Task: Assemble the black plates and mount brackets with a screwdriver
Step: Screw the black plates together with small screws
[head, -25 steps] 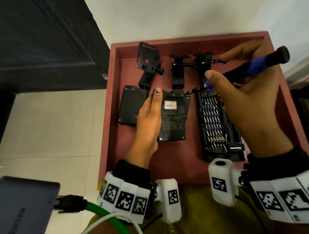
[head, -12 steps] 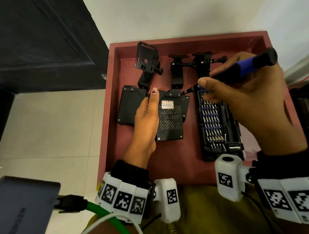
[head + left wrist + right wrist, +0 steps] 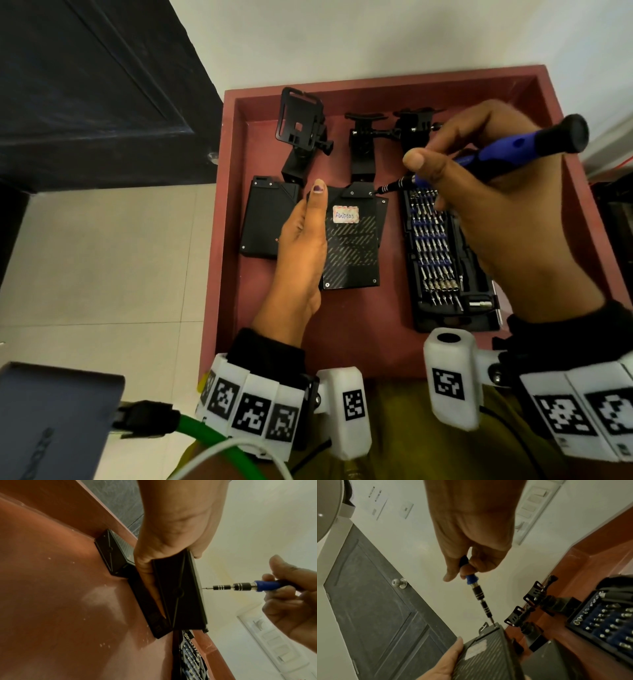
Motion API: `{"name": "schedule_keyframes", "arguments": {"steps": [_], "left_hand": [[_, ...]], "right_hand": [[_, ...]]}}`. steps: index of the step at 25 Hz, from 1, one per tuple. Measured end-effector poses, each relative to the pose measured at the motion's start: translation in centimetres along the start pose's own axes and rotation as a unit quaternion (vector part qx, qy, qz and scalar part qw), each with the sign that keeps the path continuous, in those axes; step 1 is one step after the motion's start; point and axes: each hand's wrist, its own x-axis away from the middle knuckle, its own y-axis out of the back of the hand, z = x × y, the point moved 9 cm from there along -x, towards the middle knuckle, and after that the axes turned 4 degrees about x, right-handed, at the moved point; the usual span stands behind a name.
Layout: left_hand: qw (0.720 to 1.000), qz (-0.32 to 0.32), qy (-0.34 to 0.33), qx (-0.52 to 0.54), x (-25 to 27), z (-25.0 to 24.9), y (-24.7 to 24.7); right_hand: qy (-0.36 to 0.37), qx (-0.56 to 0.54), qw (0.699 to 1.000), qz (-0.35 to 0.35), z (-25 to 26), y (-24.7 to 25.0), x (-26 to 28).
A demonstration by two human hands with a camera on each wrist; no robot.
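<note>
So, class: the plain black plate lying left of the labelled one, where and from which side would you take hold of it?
Probably by the plain black plate's long left edge, coming from the left: it lies flat, and the left hand crowds its right side.

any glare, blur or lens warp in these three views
Head view: sharp; wide-angle bends the red tray's edges. Left wrist view: pale glare patch on the tray floor; the right hand is soft. Right wrist view: the screwdriver is crisp, and the door leans from distortion.

You face a white wall (image 3: 376,34), a dark panelled door (image 3: 85,92) at far left, pale floor tiles (image 3: 102,257) below it.
</note>
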Motion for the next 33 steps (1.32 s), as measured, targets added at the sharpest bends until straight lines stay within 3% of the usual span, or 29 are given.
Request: {"name": "schedule_keyframes", "arguments": {"steps": [4, 6, 13, 16, 21, 26, 31, 33], "left_hand": [[1.000, -0.012, -0.001, 0.004, -0.1, -0.2, 0.5], [1.000, -0.019, -0.002, 0.004, -0.2, -0.3, 0.6], [1.000, -0.015, -0.010, -0.009, 0.0, -0.5, 0.4], [1.000, -0.013, -0.011, -0.009, 0.0, -0.4, 0.3], [1.000, -0.009, -0.011, -0.013, -0.1, -0.3, 0.1], [1.000, -0.025, 0.001, -0.018, -0.4, -0.1, 0.9], [0.998, -0.054, 0.018, 0.029, -0.8, 0.4, 1.7], [0.996, -0.075, 0.014, 0.053, -1.2, 0.6, 2.4]], "right_hand": [[-0.051, -0.029, 0.995, 0.084, -0.7, -0.8, 0.2], [-0.051, -0.050, 0.993, 0.092, -0.7, -0.5, 0.0], [-0.026, 0.133, 0.989, -0.056, -0.4, 1.9, 0.2], [-0.028, 0.129, 0.987, -0.088, -0.6, 2.0, 0.3], [-0.022, 0.051, 0.998, -0.016, -0.2, 0.5, 0.1], [-0.072, 0.106, 0.986, 0.105, -1.3, -0.2, 0.3], [-0.032, 0.024, 0.999, 0.019, -0.6, 1.3, -0.2], [-0.027, -0.002, 0.999, 0.026, -0.5, 1.4, -0.3]]}}
